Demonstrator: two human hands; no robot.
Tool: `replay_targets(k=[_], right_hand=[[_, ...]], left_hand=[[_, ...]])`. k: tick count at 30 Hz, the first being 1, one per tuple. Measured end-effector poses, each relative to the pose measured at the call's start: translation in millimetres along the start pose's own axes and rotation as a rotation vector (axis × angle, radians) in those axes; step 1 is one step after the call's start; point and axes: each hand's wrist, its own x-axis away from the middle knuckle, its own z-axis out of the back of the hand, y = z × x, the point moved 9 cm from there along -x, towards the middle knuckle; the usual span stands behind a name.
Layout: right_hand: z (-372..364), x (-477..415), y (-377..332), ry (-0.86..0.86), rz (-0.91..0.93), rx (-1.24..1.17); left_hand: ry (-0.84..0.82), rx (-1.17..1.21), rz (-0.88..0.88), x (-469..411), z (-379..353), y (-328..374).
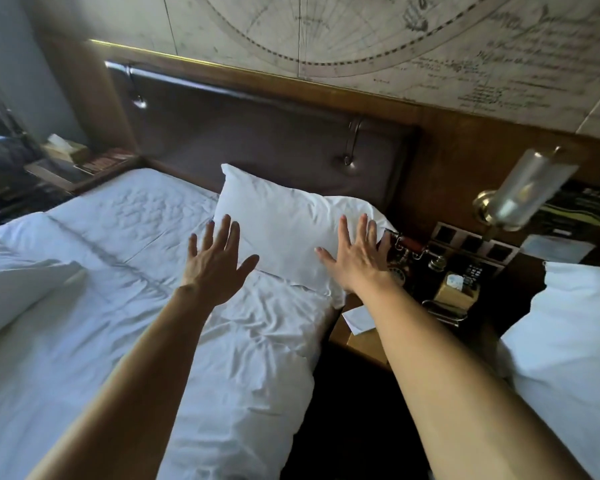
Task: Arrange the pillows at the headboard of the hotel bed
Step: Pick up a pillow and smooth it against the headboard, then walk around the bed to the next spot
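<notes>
reaching over the bed (125,216), the left hand (215,258) and right hand (355,258) are spreading wide and holding nothing, bracketing the pillow (291,230) that is lying against the headboard (264,140), probably for pressing it flat and square.

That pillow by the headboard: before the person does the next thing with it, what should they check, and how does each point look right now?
1. Pillow at the headboard: ok, its far edge leans on the padding.
2. Both hands free: ok, left hand and right hand are open, fingers spread.
3. Pillow square on the bed: not ok, its right corner overhangs the nightstand.
4. Second pillow in place: not ok, the left half of the headboard is bare.
5. Spare pillow within reach: cannot tell, the white bundle at left may be pillow or duvet.
6. Sheet smooth: not ok, wrinkled.
</notes>
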Motion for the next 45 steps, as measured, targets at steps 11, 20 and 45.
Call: replay_targets(k=[11, 20, 45], right_hand=[[-20.4, -58.7, 7.8, 0.000, 0.265, -0.012], [-78.4, -75.9, -17.9, -0.113, 0.656, 0.097], [-192.4, 380.2, -267.8, -0.286, 1.611, 0.241]], left_hand=[[-0.004, -0.026, 0.213, -10.9, -22.6, 32.5], [-0.079, 0.047, 0.531, 55.8, -94.1, 46.1], [-0.167, 0.138, 1.736, 616.1, -99.6, 23.3]])
